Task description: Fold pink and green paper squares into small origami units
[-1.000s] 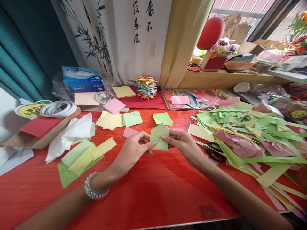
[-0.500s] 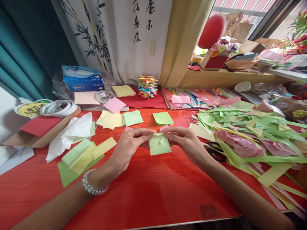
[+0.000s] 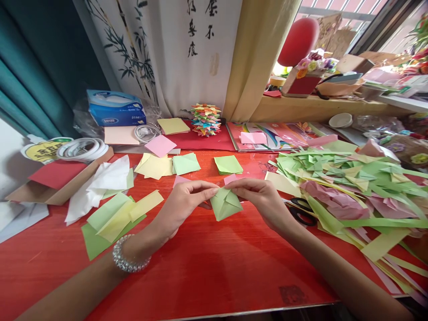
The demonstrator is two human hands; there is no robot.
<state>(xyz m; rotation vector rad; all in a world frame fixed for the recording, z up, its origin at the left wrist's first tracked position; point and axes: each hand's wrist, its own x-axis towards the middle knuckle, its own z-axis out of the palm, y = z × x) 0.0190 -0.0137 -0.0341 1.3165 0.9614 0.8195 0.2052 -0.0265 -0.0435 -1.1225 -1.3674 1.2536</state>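
A small green sheet of paper [image 3: 226, 206] with folded flaps hangs between my two hands above the red table [image 3: 200, 263]. My left hand [image 3: 187, 200] pinches its upper left edge between thumb and fingers. On the upper right, my right hand [image 3: 257, 196] grips it the same way. Behind my fingers, small pieces of pink paper [image 3: 230, 179] are partly hidden. A stack of green squares [image 3: 228, 165] lies just beyond, with a pale green stack [image 3: 186, 163] and yellow squares [image 3: 154, 166] to its left.
At the right is a heap of folded green pieces [image 3: 317, 171] and paper strips, with black scissors [image 3: 302, 211] beside it. Loose green and yellow sheets [image 3: 117, 218] lie left. Farther back stand a blue tissue pack [image 3: 115, 109] and a colourful paper stack [image 3: 206, 120].
The green paper has turned between my fingers; its lower edge now comes to a point, and the flaps lie flatter across its top. Both hands keep their pinch.
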